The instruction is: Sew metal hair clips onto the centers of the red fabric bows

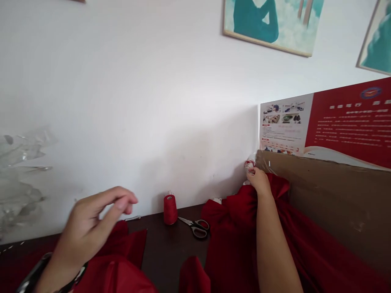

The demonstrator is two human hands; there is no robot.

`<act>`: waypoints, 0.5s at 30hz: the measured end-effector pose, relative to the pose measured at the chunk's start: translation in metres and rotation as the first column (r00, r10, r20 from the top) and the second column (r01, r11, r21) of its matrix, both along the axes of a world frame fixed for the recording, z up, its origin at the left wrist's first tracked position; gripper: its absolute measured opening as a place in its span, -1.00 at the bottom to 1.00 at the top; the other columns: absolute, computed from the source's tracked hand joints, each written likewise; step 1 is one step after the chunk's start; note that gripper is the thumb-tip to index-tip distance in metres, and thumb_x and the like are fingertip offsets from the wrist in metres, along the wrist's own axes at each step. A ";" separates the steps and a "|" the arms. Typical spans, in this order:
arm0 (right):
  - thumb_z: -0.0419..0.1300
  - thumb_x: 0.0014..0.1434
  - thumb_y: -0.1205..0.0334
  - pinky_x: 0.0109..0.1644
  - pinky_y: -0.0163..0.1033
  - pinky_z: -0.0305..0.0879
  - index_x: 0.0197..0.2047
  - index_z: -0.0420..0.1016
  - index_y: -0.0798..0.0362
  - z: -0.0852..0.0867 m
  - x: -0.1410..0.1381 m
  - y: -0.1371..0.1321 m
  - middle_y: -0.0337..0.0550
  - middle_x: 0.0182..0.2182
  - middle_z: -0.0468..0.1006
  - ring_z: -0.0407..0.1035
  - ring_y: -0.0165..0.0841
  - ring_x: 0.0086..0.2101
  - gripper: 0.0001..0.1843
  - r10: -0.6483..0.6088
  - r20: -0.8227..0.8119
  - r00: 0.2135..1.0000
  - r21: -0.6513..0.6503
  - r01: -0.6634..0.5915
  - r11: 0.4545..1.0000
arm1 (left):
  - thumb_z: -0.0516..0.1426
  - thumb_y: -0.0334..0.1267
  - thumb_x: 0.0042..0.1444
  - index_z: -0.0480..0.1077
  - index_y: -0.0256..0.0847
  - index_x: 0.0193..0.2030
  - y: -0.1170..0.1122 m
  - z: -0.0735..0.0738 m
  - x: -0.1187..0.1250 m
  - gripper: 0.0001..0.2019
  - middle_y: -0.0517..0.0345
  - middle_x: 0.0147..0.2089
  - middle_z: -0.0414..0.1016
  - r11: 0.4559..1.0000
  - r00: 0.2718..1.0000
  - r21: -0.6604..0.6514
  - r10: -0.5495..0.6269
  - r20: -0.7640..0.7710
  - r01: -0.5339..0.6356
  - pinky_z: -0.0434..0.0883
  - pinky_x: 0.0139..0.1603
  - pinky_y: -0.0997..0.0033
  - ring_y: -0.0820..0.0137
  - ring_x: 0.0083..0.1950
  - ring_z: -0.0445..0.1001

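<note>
My left hand (91, 224) hovers above red fabric (122, 260) at the lower left, fingers loosely curled with thumb and fingertips close, nothing visible in them. My right hand (258, 179) reaches far to the wall, fingers pinched on a small white thing wound with red thread (249, 163), at the top of a bunched heap of red cloth (232, 236). A red thread spool (170, 209) stands upright on the dark table (168, 252) by the wall. Black-handled scissors (196, 226) lie just right of the spool.
A brown cardboard sheet (330, 203) leans at the right, with a red and white poster (336, 122) behind it. Clear crumpled plastic (18, 175) sits at the left against the white wall. Framed pictures (271, 24) hang above.
</note>
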State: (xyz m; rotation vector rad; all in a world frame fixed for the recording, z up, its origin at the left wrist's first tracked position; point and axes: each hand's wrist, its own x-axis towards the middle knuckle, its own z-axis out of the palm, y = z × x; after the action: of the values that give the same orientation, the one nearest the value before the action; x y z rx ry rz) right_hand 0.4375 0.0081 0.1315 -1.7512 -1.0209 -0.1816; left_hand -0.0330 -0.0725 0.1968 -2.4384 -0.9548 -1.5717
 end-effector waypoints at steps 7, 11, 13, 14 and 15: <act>0.33 -0.06 0.32 -0.25 -0.24 0.25 -0.41 0.49 0.09 -0.016 0.004 0.002 -0.12 -0.47 0.54 0.44 -0.24 -0.35 -0.89 0.012 0.023 1.000 -0.101 -0.010 0.995 | 0.01 -0.33 0.25 0.44 -0.11 -0.27 -0.007 -0.016 0.045 -0.82 0.19 -0.32 0.54 0.993 0.905 -0.036 -0.113 -0.410 0.108 0.42 -0.28 0.45 0.39 -0.30 0.51; 0.27 0.02 0.24 -0.26 -0.23 0.27 -0.29 0.52 0.09 0.006 -0.008 -0.012 -0.03 -0.40 0.57 0.45 -0.19 -0.33 -0.84 -0.007 0.050 0.999 0.071 0.003 0.997 | -0.02 -0.36 0.25 0.42 -0.11 -0.25 -0.012 -0.027 0.061 -0.81 0.17 -0.30 0.53 0.983 0.868 -0.100 -0.185 -0.461 0.156 0.44 -0.26 0.38 0.34 -0.26 0.51; 0.22 0.10 0.16 -0.26 -0.24 0.30 -0.18 0.50 0.08 0.020 -0.019 -0.022 -0.04 -0.33 0.58 0.45 -0.23 -0.33 -0.76 -0.007 0.060 0.998 0.187 -0.005 0.982 | 0.00 -0.35 0.25 0.41 -0.10 -0.18 -0.013 -0.029 0.064 -0.83 0.14 -0.22 0.54 0.980 0.872 -0.115 -0.195 -0.448 0.161 0.47 -0.15 0.33 0.30 -0.17 0.53; 0.20 0.13 0.14 -0.23 -0.24 0.32 -0.13 0.48 0.07 0.028 -0.026 -0.028 -0.05 -0.28 0.58 0.45 -0.25 -0.31 -0.73 0.000 0.071 0.997 0.246 -0.018 0.969 | 0.01 -0.33 0.25 0.39 -0.09 -0.13 -0.013 -0.029 0.064 -0.84 0.13 -0.16 0.55 0.979 0.881 -0.121 -0.199 -0.430 0.162 0.48 -0.09 0.31 0.28 -0.11 0.53; 0.17 0.16 0.11 -0.20 -0.25 0.34 -0.09 0.46 0.06 0.037 -0.035 -0.035 -0.06 -0.22 0.57 0.46 -0.28 -0.28 -0.71 0.007 0.085 0.996 0.303 -0.033 0.953 | 0.03 -0.31 0.24 0.38 -0.07 -0.08 -0.013 -0.029 0.063 -0.83 0.13 -0.10 0.54 0.978 0.892 -0.138 -0.201 -0.404 0.157 0.48 -0.03 0.28 0.26 -0.04 0.53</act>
State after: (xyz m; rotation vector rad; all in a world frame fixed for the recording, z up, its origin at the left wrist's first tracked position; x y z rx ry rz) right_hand 0.4026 -0.0268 0.1680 -1.4623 -1.0114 -0.3814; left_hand 0.0300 -0.0858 0.1674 -2.8379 -0.7650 -0.9848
